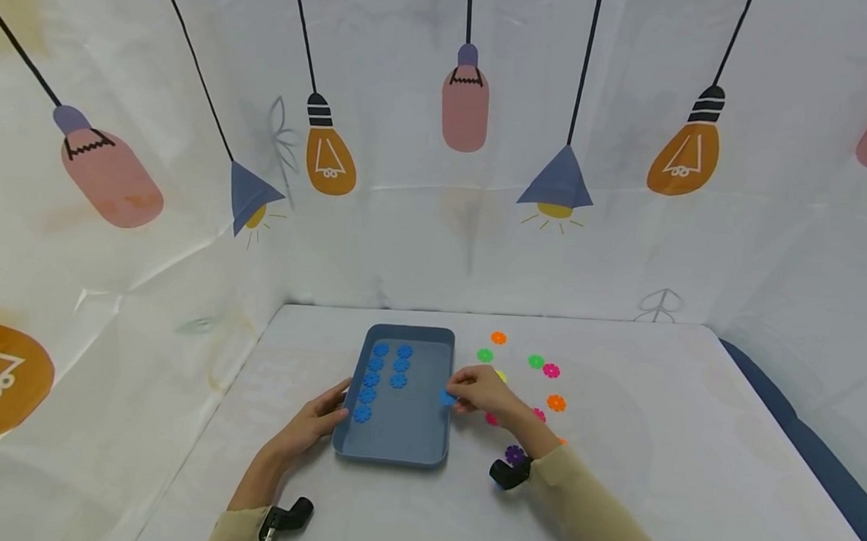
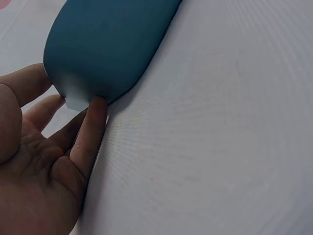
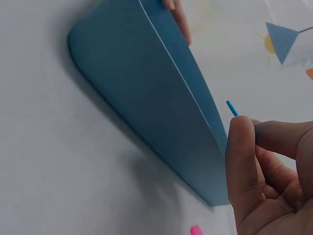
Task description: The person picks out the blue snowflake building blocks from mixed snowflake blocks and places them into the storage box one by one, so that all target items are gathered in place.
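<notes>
1. Pinching a blue disc (image 1: 446, 397) between thumb and fingertips, the right hand (image 1: 484, 392) holds it over the tray's right rim; in the right wrist view only the disc's thin edge (image 3: 232, 108) shows above the thumb (image 3: 242, 161).
2. Left hand (image 1: 317, 422): fingers straight and relaxed, holding nothing, their tips touching the tray's left wall near its front corner; the left wrist view shows one fingertip (image 2: 98, 105) against that corner.
3. Tray (image 1: 403, 432): blue, rectangular with rounded corners, lying flat on the table between the two hands.
4. Tray contents: eight blue discs (image 1: 383, 374) in two columns on its left half, five in the left column and three in the right.
5. Loose discs (image 1: 535, 361): orange, green, pink, yellow and purple, scattered on the table to the right of the tray, several partly hidden behind the right hand and wrist.
6. Table (image 1: 652, 445): covered in white cloth.
7. Backdrop (image 1: 480, 224): white sheet printed with hanging lamps and bulbs, enclosing the table on three sides.
</notes>
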Demonstrator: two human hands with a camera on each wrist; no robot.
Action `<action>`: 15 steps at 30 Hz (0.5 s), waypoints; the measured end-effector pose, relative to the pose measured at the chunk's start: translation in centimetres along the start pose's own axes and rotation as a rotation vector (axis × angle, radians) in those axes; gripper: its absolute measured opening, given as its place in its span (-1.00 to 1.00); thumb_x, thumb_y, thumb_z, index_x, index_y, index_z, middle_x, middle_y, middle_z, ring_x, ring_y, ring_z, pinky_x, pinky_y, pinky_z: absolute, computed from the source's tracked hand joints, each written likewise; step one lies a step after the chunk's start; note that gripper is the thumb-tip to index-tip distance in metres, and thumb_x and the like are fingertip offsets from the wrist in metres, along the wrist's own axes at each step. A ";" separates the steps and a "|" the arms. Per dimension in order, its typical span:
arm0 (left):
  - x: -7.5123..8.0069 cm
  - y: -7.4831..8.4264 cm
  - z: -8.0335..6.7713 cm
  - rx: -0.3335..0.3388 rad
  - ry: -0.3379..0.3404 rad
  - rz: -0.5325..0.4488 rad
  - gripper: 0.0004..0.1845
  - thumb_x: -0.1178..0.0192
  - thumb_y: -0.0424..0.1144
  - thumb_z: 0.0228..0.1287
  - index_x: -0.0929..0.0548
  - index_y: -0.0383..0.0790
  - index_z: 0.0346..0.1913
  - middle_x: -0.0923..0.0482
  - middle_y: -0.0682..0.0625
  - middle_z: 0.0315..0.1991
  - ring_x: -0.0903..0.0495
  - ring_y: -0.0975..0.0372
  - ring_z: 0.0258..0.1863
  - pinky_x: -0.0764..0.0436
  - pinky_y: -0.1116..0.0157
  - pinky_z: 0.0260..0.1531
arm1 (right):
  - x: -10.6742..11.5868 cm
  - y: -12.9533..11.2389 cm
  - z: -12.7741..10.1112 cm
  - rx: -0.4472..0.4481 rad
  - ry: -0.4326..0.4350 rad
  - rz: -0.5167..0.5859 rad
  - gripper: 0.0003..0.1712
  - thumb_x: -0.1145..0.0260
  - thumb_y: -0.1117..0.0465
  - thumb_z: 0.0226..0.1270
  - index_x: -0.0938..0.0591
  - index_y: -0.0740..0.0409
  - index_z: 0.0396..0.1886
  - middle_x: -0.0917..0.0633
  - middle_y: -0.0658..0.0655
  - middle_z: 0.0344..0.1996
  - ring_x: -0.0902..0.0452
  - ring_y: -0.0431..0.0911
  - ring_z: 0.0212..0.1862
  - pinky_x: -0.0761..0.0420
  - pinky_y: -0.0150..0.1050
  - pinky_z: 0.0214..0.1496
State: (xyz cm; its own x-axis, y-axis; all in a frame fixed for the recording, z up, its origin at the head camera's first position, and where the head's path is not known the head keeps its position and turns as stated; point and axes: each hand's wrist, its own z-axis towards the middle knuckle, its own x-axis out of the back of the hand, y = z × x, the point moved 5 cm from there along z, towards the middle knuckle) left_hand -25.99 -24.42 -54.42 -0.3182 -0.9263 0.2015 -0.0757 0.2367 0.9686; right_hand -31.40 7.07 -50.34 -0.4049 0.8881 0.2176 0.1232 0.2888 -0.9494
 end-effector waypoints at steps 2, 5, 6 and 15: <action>0.0 0.0 0.0 0.004 0.001 0.002 -0.33 -0.11 -0.21 0.46 -0.12 -0.07 0.53 -0.06 -0.28 0.47 -0.13 -0.12 0.41 -0.22 -0.11 0.28 | -0.4 -0.2 0.1 -0.006 -0.008 0.005 -0.82 -0.34 0.26 0.33 -0.69 0.31 -0.20 -0.68 0.17 -0.43 -0.61 -0.13 -0.52 -0.68 -0.24 -0.35; 0.0 0.0 0.1 0.012 0.002 0.003 -0.33 -0.11 -0.21 0.46 -0.12 -0.07 0.53 -0.07 -0.27 0.47 -0.14 -0.11 0.40 -0.25 -0.10 0.27 | -0.9 -0.5 0.3 -0.007 -0.028 0.020 -0.82 -0.33 0.28 0.34 -0.68 0.33 -0.17 -0.68 0.17 -0.42 -0.61 -0.13 -0.51 -0.68 -0.24 -0.33; 0.0 0.1 0.1 0.007 0.001 0.005 -0.33 -0.11 -0.21 0.45 -0.12 -0.08 0.53 -0.07 -0.29 0.47 -0.14 -0.13 0.40 -0.26 -0.10 0.27 | -1.1 -0.6 0.4 -0.003 -0.034 0.022 -0.81 -0.32 0.28 0.34 -0.68 0.34 -0.16 -0.68 0.17 -0.42 -0.61 -0.13 -0.51 -0.68 -0.24 -0.33; 0.0 0.1 0.1 -0.009 -0.006 0.007 -0.32 -0.11 -0.21 0.45 -0.11 -0.10 0.53 -0.05 -0.33 0.46 -0.12 -0.16 0.40 -0.29 -0.10 0.24 | -2.6 -1.2 1.4 -0.002 -0.082 0.022 -0.81 -0.34 0.27 0.32 -0.68 0.32 -0.17 -0.68 0.18 -0.40 -0.62 -0.13 -0.50 -0.68 -0.25 -0.35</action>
State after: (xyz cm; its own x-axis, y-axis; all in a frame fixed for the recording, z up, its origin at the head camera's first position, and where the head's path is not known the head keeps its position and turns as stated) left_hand -26.08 -24.36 -54.34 -0.3244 -0.9229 0.2074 -0.0649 0.2405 0.9685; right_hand -31.71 3.92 -50.11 -0.4746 0.8621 0.1779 0.1344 0.2706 -0.9533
